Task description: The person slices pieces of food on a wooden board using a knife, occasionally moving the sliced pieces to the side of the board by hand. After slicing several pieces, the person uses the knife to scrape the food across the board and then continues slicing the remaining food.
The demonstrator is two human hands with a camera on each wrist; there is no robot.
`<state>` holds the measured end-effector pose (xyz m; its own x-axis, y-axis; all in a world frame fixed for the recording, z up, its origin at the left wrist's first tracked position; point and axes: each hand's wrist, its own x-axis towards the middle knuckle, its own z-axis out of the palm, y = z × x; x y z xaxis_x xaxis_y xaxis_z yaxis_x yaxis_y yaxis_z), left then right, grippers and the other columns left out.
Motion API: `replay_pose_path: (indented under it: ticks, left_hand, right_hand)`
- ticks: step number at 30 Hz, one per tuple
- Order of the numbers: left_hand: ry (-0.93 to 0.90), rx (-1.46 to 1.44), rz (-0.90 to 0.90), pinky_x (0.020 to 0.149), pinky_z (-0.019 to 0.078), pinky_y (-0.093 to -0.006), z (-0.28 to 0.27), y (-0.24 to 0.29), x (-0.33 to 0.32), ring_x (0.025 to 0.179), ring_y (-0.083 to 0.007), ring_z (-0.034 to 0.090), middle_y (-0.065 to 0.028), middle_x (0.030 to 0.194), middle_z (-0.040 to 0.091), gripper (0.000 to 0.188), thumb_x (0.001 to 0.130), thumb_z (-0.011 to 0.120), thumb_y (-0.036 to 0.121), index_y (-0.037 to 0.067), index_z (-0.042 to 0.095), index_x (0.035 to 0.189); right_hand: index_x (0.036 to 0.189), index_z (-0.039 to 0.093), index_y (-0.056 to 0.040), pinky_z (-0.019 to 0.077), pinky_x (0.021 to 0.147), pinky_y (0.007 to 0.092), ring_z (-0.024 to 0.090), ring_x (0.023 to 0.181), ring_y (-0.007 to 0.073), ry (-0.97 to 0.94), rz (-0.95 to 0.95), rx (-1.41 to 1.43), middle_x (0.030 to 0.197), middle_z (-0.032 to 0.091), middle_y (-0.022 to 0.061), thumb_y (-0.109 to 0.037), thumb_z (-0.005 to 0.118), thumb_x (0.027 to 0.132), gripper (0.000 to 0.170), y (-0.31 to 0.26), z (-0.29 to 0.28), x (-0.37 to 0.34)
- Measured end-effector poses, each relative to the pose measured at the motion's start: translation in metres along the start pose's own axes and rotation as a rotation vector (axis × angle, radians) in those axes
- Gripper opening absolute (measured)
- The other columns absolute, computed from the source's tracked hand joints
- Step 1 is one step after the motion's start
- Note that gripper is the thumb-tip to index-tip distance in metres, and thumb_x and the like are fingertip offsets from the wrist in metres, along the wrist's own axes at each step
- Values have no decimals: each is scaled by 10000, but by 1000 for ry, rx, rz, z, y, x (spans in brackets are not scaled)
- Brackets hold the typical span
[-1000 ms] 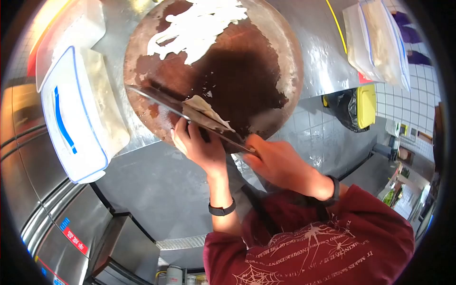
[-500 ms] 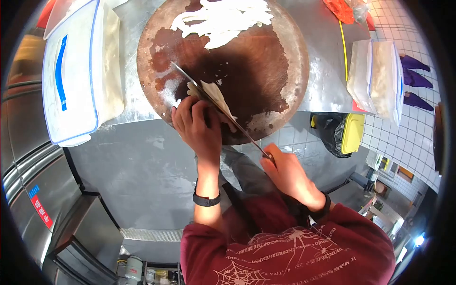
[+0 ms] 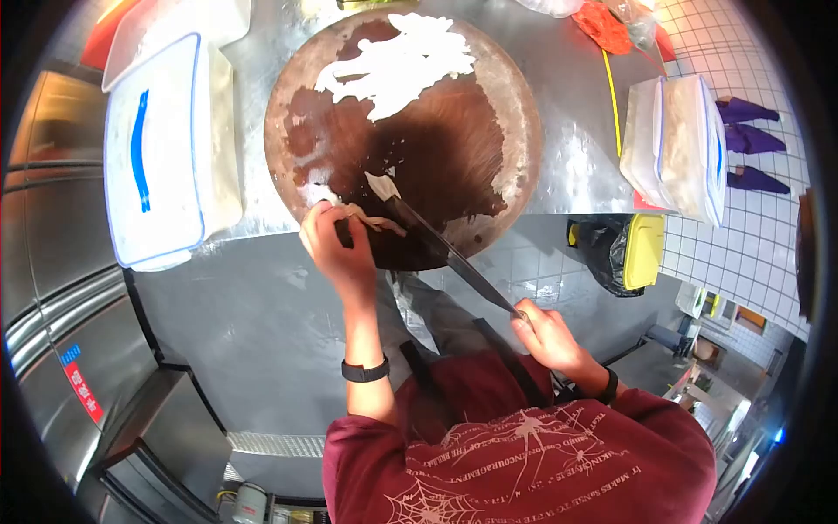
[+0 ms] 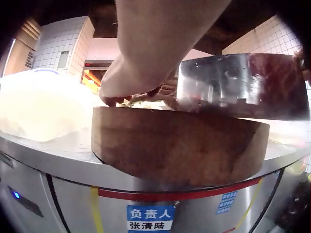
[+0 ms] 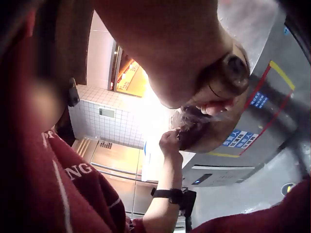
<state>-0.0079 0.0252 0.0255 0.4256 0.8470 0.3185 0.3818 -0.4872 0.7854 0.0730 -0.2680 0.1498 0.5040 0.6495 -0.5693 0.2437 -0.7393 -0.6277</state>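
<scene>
Pale strip (image 3: pixel 381 224): one, limp and narrow, lying near the near-left edge of the round chopping block (image 3: pixel 288 131), its left end under the fingers of the left hand. Left hand (image 3: pixel 339 251): fingers bent, fingertips pinching the strip against the block top. Pale scrap (image 3: pixel 381 186): one, small, on the block at the far end of the blade, touching it or nearly so. Cleaver (image 3: pixel 454 260): one, broad-bladed, its face shown wide in the left wrist view, far end over the block, handle end out past the block's near edge. Right hand (image 3: pixel 550 339): closed round the cleaver's handle, well apart from the left. White heap (image 3: pixel 401 65): flat, ragged strips, at the far side of the block. Block: thick, brown, wet in patches, set on a steel counter (image 3: pixel 567 113). Left of the block: lidded box (image 3: pixel 161 157), clear-sided, blue handle on the lid. Right of it: clear containers (image 3: pixel 690 148), side by side. Beyond, at far right: orange bag (image 3: pixel 602 26), crumpled. Below the counter, right: black bin bag (image 3: pixel 602 253) beside a yellow lid (image 3: pixel 644 251).
</scene>
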Motion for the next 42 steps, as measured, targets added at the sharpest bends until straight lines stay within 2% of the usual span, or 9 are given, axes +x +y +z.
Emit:
replay_pose_path:
  ticks: [9, 11, 16, 21, 24, 32, 34, 37, 42]
  left_hand:
    - [-253, 54, 43, 926, 470, -403, -25, 16, 22, 1070, -317, 598, -152, 1208, 585, 263, 846, 614, -2, 21, 565, 1103]
    - [-234, 172, -314, 896, 459, -442, -23, 30, 25, 1046, -344, 582, -168, 1124, 585, 318, 863, 624, 84, 3, 528, 1154]
    - [-339, 456, -154, 826, 480, -486, -3, 23, 37, 988, -401, 625, -196, 1047, 652, 326, 855, 651, 173, 29, 520, 1116]
    - [-546, 384, -268, 826, 485, -508, 2, 31, 20, 949, -428, 637, -220, 1033, 668, 345, 880, 617, 262, 51, 522, 1136]
    - [-424, 438, -172, 823, 505, -492, 18, 45, 12, 957, -403, 659, -225, 1017, 683, 441, 875, 663, 352, 32, 535, 1149]
    - [-456, 490, -233, 839, 497, -521, 30, 42, 43, 977, -415, 649, -209, 1027, 674, 445, 791, 724, 229, 68, 517, 1150]
    - [-397, 241, -278, 725, 545, -435, 30, -19, 62, 849, -316, 682, -175, 951, 673, 417, 794, 690, 120, 25, 515, 1160]
    - [-379, -16, -433, 551, 573, -282, 9, -25, 102, 751, -187, 667, -122, 951, 649, 343, 832, 632, 18, 9, 514, 1154]
    - [-512, -75, -484, 576, 572, -310, 10, -11, 135, 718, -216, 677, -161, 951, 654, 437, 885, 630, 76, -31, 450, 1268]
  right_hand:
    - [963, 550, -26, 409, 523, 411, 559, 528, 317, 85, -70, 319, 604, 532, 144, -182, 563, 947, 157, 12, -33, -17]
    - [926, 544, -26, 403, 506, 373, 552, 510, 254, 160, -56, 284, 588, 521, 120, -174, 550, 957, 151, 13, -42, -12]
    - [917, 542, -25, 403, 488, 333, 525, 479, 164, 246, -126, 416, 567, 525, 59, -182, 535, 980, 169, 27, -49, -4]
    - [931, 545, -23, 411, 496, 352, 544, 485, 194, 289, -98, 428, 578, 541, 75, -207, 535, 982, 191, 50, -50, -6]
    - [936, 544, -22, 413, 503, 370, 548, 486, 230, 334, -112, 413, 581, 543, 92, -221, 536, 981, 204, 60, -50, -7]
    - [927, 539, -16, 411, 516, 386, 559, 505, 267, 363, -91, 450, 578, 532, 117, -217, 536, 982, 209, 60, -57, -3]
    - [918, 533, -16, 407, 517, 388, 565, 516, 263, 362, -83, 455, 581, 528, 119, -215, 540, 984, 210, 60, -57, 1]
    - [911, 531, -20, 402, 515, 391, 564, 520, 250, 383, -76, 432, 587, 522, 123, -221, 547, 984, 215, 62, -51, 7]
    - [920, 540, -21, 402, 536, 427, 562, 548, 320, 401, -27, 390, 615, 540, 151, -242, 556, 979, 229, 57, -40, 14]
